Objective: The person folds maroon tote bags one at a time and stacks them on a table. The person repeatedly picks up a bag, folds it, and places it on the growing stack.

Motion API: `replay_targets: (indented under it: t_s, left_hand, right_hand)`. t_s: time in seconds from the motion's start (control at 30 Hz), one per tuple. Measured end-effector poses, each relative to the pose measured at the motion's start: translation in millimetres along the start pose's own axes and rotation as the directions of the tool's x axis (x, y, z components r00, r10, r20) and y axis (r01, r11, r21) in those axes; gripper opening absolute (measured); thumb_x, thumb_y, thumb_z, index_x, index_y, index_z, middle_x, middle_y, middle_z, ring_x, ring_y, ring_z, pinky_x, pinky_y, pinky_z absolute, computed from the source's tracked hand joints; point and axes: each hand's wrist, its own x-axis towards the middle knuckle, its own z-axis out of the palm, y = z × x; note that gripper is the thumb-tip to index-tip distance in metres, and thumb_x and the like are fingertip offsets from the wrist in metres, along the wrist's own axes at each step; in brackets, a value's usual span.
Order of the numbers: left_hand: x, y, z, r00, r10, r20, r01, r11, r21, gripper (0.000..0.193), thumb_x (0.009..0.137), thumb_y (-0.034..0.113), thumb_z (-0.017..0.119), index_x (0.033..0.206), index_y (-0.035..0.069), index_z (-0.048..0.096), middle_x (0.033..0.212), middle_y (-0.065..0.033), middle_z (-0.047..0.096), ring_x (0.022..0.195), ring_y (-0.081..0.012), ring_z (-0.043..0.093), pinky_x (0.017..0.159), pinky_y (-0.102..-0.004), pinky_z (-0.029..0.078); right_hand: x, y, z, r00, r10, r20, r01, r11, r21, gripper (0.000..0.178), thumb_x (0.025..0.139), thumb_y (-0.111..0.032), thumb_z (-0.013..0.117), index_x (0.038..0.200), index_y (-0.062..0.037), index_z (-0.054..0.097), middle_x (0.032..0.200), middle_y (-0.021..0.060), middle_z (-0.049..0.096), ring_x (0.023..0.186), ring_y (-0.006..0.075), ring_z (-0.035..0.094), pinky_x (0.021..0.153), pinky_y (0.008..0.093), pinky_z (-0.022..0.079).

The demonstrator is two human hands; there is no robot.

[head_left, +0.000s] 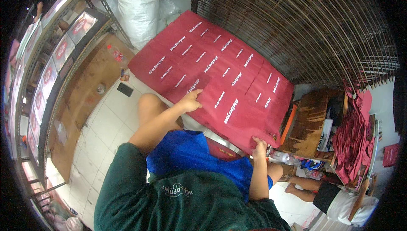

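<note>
Maroon fabric pieces printed with white lettering (178, 66) lie in rows over a low table in front of me. The nearest piece, a larger maroon fabric panel (241, 91), spreads over the near right part of the table. My left hand (190, 101) pinches this panel at its left edge, with thumb and forefinger together. At its near right corner my right hand (259, 147) is closed on the fabric, thumb uppermost. The undersides of both grips are hidden.
A wire drying rack (292, 23) rises behind the table. Left stands a metal shelf (55, 70) with printed sheets; a dark phone (124, 89) lies on the tiled floor. To the right are a wooden cabinet (306, 121), heaped maroon fabric (354, 146) and another person (335, 199).
</note>
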Motion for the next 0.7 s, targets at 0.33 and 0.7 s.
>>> replay_targets:
  t_s: [0.33,0.7]
  left_hand:
    - [37.0,-121.5,10.1,0.935,-0.081,-0.345,0.269,0.795,0.544,0.019,0.069,0.014,0.067,0.086,0.008,0.064,0.088,-0.0169,0.064,0.092,-0.0341,0.061,0.081,-0.0429,0.049]
    - [43.7,-131.7,2.6,0.881,-0.174,-0.44,0.433,0.673,0.6,0.015,0.073,0.009,0.06,0.087,0.01,0.065,0.093,-0.0181,0.064,0.09,-0.0347,0.062,0.08,-0.0403,0.051]
  right_hand:
    - [72.7,113.7,13.8,0.871,0.368,-0.325,-0.426,0.896,-0.126,0.042,0.08,-0.016,0.066,0.116,-0.0046,0.047,0.095,0.0138,0.053,0.08,0.0247,0.053,0.063,0.0396,0.053]
    - [69.7,130.8,7.2,0.86,0.459,-0.223,-0.481,0.875,-0.056,0.038,0.084,-0.015,0.059,0.118,-0.0036,0.046,0.079,0.0079,0.042,0.067,0.0201,0.047,0.067,0.0423,0.056]
